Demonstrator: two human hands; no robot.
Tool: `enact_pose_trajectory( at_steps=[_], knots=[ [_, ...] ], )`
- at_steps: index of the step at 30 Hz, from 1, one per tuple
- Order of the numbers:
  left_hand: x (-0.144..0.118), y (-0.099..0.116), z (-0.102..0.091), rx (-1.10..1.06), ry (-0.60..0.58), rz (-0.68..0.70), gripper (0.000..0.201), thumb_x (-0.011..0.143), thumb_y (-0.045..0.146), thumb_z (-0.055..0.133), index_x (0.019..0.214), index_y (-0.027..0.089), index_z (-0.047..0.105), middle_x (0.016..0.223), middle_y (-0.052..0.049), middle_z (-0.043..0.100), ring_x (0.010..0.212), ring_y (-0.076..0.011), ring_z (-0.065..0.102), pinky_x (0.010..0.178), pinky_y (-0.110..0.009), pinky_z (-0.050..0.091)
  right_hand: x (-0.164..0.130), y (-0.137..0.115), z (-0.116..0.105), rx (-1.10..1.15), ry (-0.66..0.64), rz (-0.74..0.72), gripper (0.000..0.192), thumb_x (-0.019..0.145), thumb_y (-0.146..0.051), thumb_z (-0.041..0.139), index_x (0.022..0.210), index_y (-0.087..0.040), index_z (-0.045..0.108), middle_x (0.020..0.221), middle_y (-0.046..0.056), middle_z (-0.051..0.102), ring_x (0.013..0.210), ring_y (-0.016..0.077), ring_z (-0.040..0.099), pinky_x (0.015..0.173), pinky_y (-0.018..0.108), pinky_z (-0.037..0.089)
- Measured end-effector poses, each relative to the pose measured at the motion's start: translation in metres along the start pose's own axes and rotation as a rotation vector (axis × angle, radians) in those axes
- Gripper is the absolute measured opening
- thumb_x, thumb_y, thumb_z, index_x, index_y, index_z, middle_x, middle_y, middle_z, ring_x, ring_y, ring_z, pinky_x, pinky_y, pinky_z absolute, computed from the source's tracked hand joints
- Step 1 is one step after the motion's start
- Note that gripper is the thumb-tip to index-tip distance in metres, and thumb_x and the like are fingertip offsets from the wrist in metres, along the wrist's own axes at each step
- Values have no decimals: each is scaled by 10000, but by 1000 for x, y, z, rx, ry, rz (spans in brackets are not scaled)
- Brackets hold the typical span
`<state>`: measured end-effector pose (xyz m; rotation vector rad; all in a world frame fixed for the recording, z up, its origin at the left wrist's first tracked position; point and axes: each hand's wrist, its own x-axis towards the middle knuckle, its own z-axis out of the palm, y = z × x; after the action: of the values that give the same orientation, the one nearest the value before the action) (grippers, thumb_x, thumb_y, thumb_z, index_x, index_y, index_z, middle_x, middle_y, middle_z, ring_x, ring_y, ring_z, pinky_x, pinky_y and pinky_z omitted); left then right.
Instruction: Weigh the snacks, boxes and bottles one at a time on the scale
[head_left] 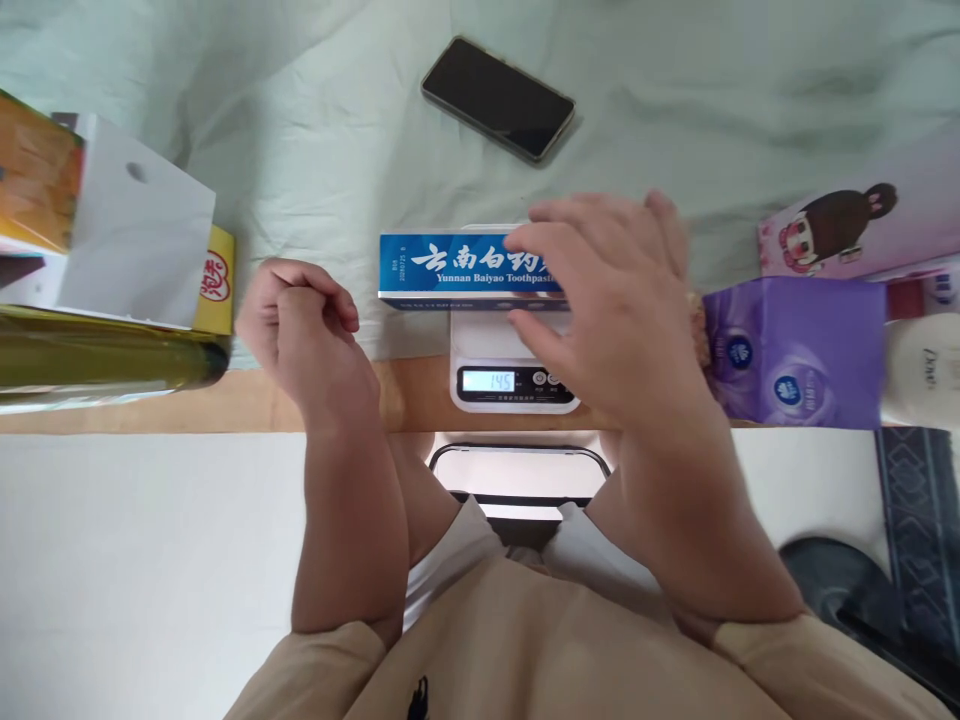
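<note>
Now right hand (600, 300) grips Yunnan Baiyao toothpaste box (450, 268) (scale (487, 345) reads 145).

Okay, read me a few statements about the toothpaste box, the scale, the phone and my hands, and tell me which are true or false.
1. The toothpaste box lies on the scale. True.
2. The scale's display is blank. False: it shows digits.
3. The right hand is on the box. True.
4. The left hand holds the phone. False: it is curled shut, empty, apart from the phone.
5. The purple tissue pack sits left of the scale. False: it sits right.
</note>
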<state>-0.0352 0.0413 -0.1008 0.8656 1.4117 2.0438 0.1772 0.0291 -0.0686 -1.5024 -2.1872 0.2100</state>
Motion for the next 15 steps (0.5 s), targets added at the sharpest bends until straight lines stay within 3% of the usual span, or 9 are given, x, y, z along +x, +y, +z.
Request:
enact_pose_trajectory(
  at_steps=[4, 9, 12, 15],
  knots=[
    [2, 1, 5, -29, 49, 9, 157, 563, 63, 432, 531, 175, 538, 458, 22, 401, 424, -75, 368, 450, -210, 202, 12, -3, 8, -18, -105, 23, 470, 943, -189, 587, 1380, -360, 602, 1488, 28, 656, 1433, 323, 575, 1335, 739, 315],
    [6, 2, 6, -56, 93, -48, 96, 490, 138, 432, 531, 191, 501, 449, 33, 351, 419, -81, 335, 458, -223, 151, 17, -6, -7, -52, -131, 85, 540, 926, -196, 624, 1430, -382, 564, 1473, 11, 657, 1377, 302, 605, 1223, 610, 483],
    [7, 6, 6, -73, 123, -100, 89, 466, 168, 443, 544, 203, 466, 471, 33, 331, 433, -84, 323, 470, -230, 136, 8, -5, -35, -39, 13, 118, 538, 913, -298, 707, 1426, -361, 557, 1477, 33, 641, 1319, 279, 641, 1161, 531, 554],
    [8, 10, 10, -89, 152, -125, 121, 431, 194, 450, 542, 208, 404, 495, 36, 275, 439, -83, 292, 472, -237, 120, -11, 19, -86, 25, 140, 105, 627, 878, -384, 772, 1454, -309, 537, 1464, 69, 639, 1207, 246, 697, 997, 434, 637]
  ],
)
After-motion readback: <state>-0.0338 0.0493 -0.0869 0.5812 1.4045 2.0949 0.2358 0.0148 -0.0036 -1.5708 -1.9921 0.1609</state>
